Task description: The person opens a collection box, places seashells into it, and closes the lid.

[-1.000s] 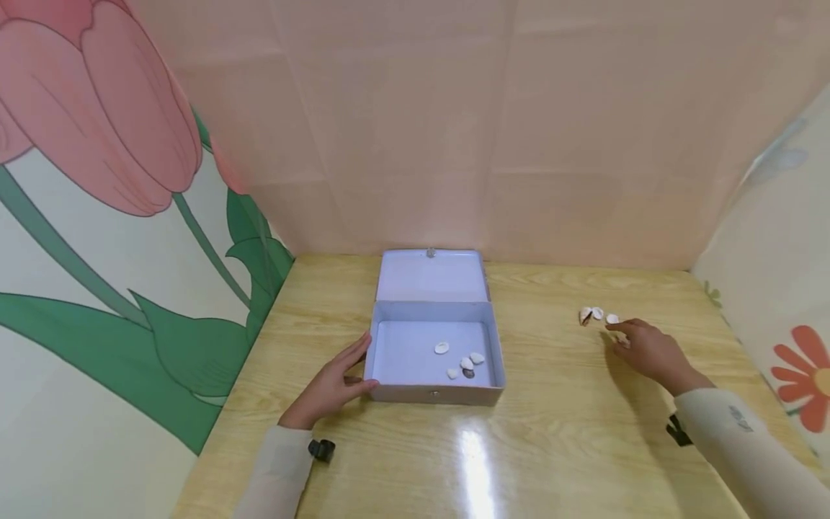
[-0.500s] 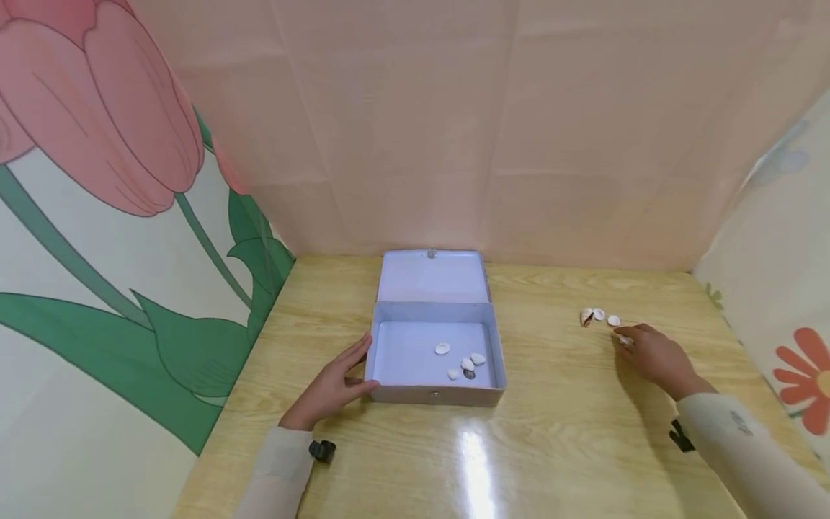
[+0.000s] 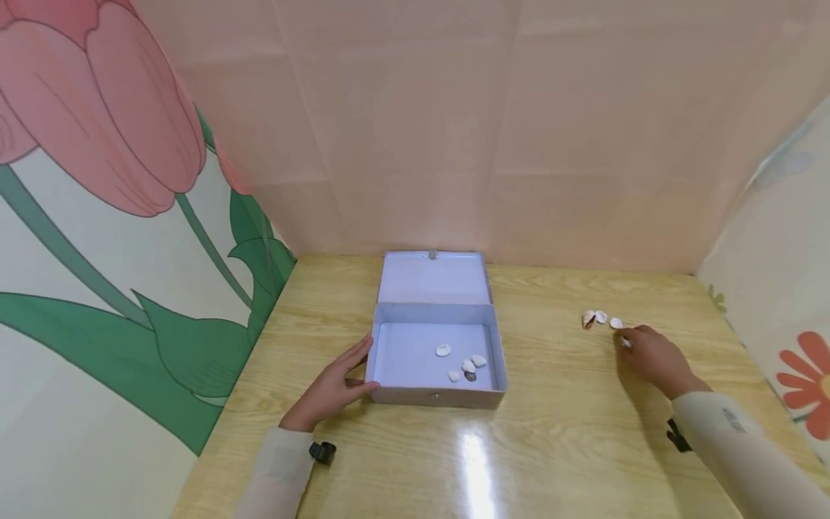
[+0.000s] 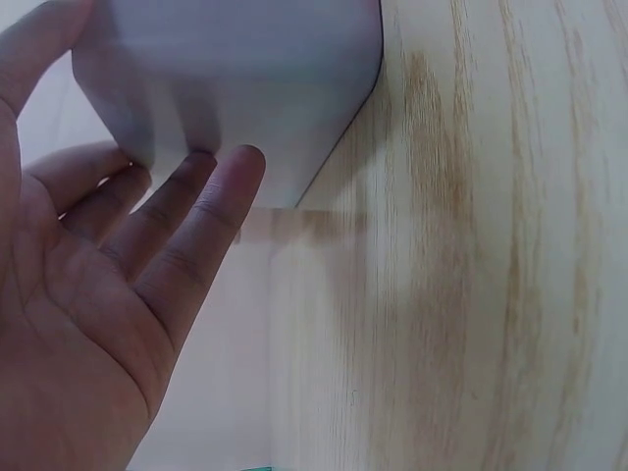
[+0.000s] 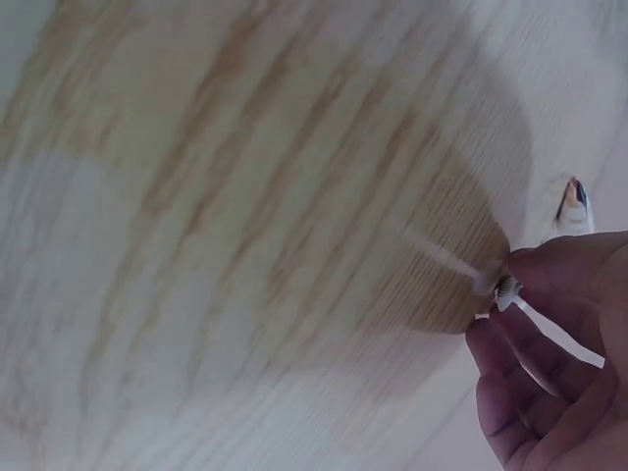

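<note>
In the head view an open metal box (image 3: 402, 396) stands mid-table, its lid (image 3: 434, 277) tipped back. Several small white shells (image 3: 443, 350) and a dark one (image 3: 470, 375) lie inside, mostly toward its right. My left hand (image 3: 331, 389) rests at the box's left side, thumb by the front corner; the left wrist view shows its nearly straight fingers (image 4: 201, 221) against the wall. At the right, my right hand (image 3: 658, 360) pinches a small shell (image 5: 505, 291) between thumb and fingertips, close over the table. Just beyond it lie a white shell (image 3: 616, 323), another (image 3: 601, 317) and a brown-marked one (image 3: 588, 319).
The wood-grain table (image 3: 551, 447) meets a pink cloth backdrop (image 3: 415, 144) behind the box. A tulip-painted panel (image 3: 194, 288) borders it on the left, a flower-printed one (image 3: 765, 288) on the right. Each wrist wears a dark strap.
The right hand's fingertips have drawn in around a shell on the table and now pinch it. The left hand stays at the box, and the shells inside lie as before.
</note>
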Tool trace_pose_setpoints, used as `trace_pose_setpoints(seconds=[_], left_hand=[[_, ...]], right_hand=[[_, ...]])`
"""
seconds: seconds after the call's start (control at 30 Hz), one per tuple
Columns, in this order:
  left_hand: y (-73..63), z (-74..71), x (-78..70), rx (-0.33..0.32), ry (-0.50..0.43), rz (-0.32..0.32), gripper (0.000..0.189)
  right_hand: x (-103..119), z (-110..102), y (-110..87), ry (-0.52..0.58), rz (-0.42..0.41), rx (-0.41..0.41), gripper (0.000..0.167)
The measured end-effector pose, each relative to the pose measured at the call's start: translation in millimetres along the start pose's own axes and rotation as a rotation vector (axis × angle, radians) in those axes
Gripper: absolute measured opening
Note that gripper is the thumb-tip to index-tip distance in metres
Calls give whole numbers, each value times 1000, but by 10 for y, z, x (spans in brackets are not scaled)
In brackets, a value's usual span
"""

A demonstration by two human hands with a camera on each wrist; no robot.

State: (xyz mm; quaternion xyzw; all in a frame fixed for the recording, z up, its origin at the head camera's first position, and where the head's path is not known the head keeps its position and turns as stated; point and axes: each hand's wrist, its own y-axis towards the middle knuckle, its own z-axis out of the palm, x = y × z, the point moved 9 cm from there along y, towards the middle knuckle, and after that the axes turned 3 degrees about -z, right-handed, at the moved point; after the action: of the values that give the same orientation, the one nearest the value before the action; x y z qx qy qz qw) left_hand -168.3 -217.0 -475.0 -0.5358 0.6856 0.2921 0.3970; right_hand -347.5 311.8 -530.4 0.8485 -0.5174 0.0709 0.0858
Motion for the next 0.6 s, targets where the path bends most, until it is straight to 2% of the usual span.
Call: trace_pose_setpoints(seconds=[0.3,0.6], left_hand=[[-1,-7,-15,-1,-5,7,80],[4,-2,-1,-25,-4,-9,81]], right_hand=[[-22,-28,19,15,-26,-58,20],[-1,-47,34,-3,-34,-58,13]])
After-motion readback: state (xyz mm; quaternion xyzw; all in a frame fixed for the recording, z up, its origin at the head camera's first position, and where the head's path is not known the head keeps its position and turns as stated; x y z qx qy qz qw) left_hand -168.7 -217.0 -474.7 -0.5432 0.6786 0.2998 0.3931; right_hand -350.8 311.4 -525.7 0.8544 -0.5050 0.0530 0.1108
